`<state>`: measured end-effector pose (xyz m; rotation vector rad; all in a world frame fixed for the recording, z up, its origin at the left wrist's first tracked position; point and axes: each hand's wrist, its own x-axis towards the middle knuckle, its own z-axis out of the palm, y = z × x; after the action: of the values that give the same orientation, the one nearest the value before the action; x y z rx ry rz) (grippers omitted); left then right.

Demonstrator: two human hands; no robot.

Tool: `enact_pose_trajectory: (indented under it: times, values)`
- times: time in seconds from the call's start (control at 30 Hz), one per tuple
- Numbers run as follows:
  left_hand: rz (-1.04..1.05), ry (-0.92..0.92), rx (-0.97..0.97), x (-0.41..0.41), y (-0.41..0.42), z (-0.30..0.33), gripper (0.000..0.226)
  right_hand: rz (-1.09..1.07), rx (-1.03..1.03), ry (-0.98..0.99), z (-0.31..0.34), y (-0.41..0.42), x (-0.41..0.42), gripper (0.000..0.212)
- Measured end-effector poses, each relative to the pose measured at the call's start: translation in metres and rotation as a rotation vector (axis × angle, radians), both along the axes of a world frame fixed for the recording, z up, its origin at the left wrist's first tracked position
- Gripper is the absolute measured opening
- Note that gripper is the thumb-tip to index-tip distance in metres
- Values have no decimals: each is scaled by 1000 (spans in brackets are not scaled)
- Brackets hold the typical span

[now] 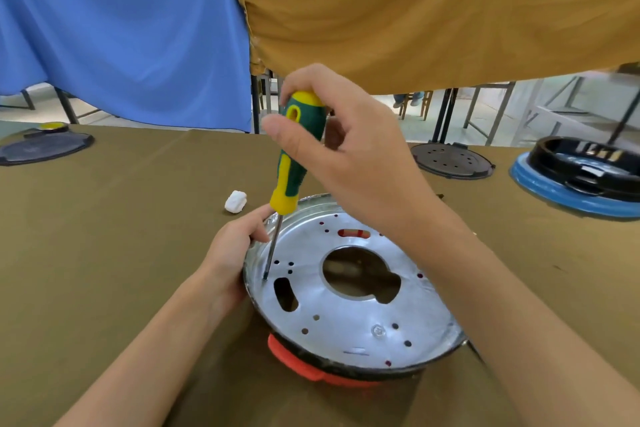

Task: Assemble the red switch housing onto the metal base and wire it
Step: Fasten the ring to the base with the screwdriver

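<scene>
Two hands on the job from my view. Right hand point(349, 149) grips the green-yellow screwdriver point(294, 163) handle, shaft nearly upright, tip at a small hole near the metal base point(353, 298) rim, approx 9 o'clock on the disc. Left hand point(232, 250) holds the base edge at 10 o'clock, fingers curled on the rim. Red switch housing point(298, 357) peeks out under the base at 6–7 o'clock. All on the table point(121, 236); small white piece point(236, 201) near, at 11 o'clock.

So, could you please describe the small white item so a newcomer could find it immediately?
Start at the round metal base on the olive-brown table. Just beyond its far-left rim lies a small white lump, alone on the cloth: the only white, soft-looking thing among dark discs.
</scene>
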<state>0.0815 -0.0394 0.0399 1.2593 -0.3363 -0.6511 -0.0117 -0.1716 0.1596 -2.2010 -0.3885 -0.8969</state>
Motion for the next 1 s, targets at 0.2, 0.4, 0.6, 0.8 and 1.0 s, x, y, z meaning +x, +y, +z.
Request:
enact_pose_trajectory:
  times: [0.2, 0.4, 0.6, 0.8, 1.0]
  values:
    - [48, 66, -42, -1, 0, -1, 48, 33, 53, 80, 0, 1, -1, 31]
    - [86, 67, -35, -8, -1, 5, 28, -59, 2, -31, 1, 5, -2, 21]
    - [140, 77, -38, -7, -2, 5, 22, -52, 9, 86, 4, 11, -4, 28]
    - [135, 160, -81, -6, 0, 2, 39, 20, -61, 157, 24, 1, -8, 15]
    - [76, 149, -132, -8, -3, -2, 21, -126, -153, 143, 15, 10, -4, 26]
